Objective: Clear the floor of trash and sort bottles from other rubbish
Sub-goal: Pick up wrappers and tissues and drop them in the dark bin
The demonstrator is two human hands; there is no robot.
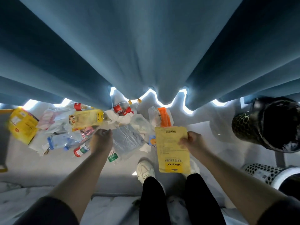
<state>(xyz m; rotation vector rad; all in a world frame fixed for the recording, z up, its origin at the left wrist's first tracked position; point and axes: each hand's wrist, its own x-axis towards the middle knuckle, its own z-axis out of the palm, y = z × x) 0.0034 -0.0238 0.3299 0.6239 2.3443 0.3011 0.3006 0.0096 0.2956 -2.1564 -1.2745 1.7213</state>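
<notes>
Right hand pinches a yellow pouch; left hand curled, its grasp unclear, bottles half-hidden under curtain

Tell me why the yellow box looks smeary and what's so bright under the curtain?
Head view: the yellow box sits at the wide lens's edge, blurred and stretched; head view: light glares white under the blue curtain; the yellow pouch in the right hand looks sharp.
</notes>
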